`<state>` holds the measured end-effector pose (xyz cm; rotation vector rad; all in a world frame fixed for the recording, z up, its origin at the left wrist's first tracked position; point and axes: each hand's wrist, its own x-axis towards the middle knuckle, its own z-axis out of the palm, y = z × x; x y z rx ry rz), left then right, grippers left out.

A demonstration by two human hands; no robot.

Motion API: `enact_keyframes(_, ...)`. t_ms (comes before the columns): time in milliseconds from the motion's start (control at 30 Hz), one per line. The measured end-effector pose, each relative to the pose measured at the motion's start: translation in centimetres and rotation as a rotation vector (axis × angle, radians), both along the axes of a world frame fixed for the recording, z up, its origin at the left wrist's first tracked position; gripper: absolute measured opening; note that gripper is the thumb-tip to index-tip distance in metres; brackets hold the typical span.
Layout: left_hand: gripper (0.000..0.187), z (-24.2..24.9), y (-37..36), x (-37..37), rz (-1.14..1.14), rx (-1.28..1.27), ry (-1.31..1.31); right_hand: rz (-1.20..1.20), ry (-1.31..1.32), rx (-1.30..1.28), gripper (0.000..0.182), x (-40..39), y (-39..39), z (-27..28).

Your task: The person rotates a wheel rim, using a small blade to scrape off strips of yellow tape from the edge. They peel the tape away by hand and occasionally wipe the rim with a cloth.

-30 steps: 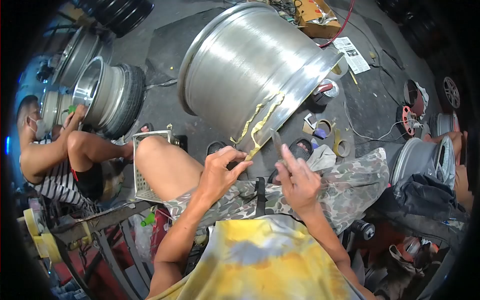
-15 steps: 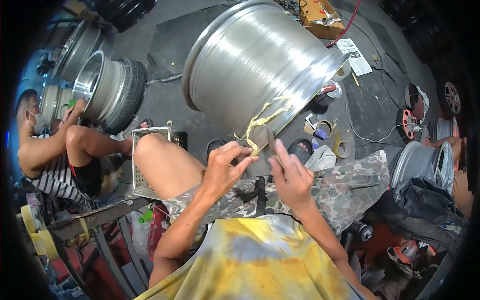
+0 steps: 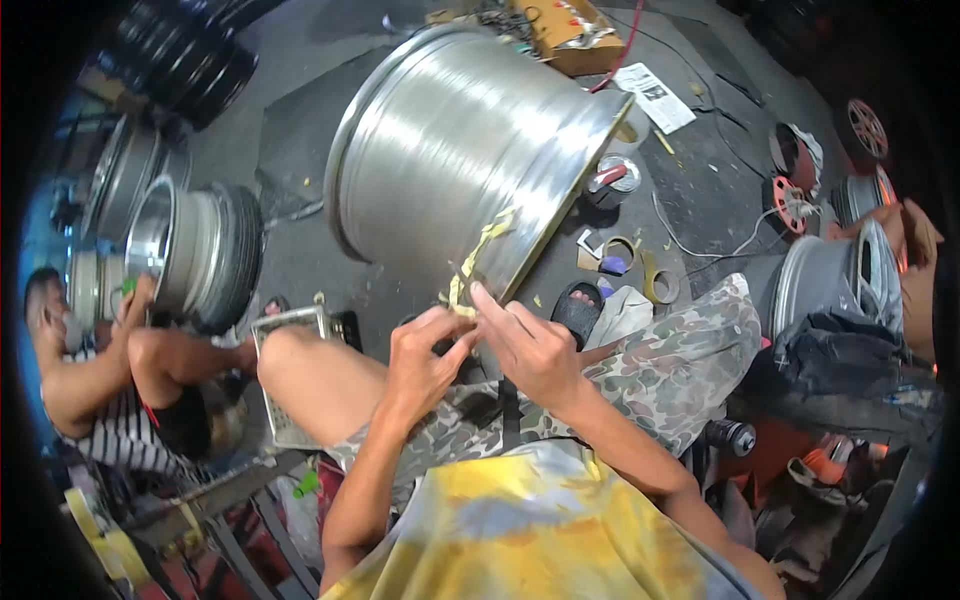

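A large silver wheel rim [image 3: 455, 130] lies on its side in front of me. From its near edge hangs a loose, crumpled strip of yellow masking tape [image 3: 490, 232]. My left hand [image 3: 420, 362] pinches the lower end of this strip between thumb and fingers. Close beside it, my right hand [image 3: 535, 355] is closed around a thin metal blade [image 3: 464, 272], its index finger stretched along it. The blade's tip meets the tape near the rim's edge; most of the blade is hidden by the fingers.
Tape rolls [image 3: 660, 283] and a can [image 3: 614, 180] sit right of the rim. A cardboard box [image 3: 575, 40] and newspaper [image 3: 655, 97] lie farther back. A co-worker [image 3: 95, 370] sits left by a tyre [image 3: 235, 255]. At right is another rim [image 3: 820, 275], with another person's arm.
My right hand has moved left, bringing the blade against the tape near my left hand. The left hand keeps its pinch on the strip. The view has shifted.
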<state>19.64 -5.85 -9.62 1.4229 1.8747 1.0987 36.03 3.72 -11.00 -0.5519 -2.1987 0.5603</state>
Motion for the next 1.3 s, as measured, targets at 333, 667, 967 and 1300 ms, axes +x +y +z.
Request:
enact_keyframes(333, 0.038, 3.7, 4.2, -15.1, 0.304, 0.079, 0.195, -0.495, 0.555, -1.016, 0.02, 3.8, 9.1, -5.7)
enact_keyframes(667, 0.097, -3.5, 5.7, -20.4, 0.458, -0.244, 0.159, -0.628, 0.177, -1.154, 0.033, -1.2, 5.4, -21.5)
enact_keyframes(967, 0.084, -4.1, -2.5, -17.1, 0.356, -0.241, 0.09, -0.52, 0.277, -1.507, 0.033, -0.6, 0.7, -17.2)
enact_keyframes(1300, 0.078, -0.1, -2.5, -11.7, 0.553, -0.103, -0.037, -0.456, -0.029, -1.083, 0.039, 2.3, -1.8, -18.6)
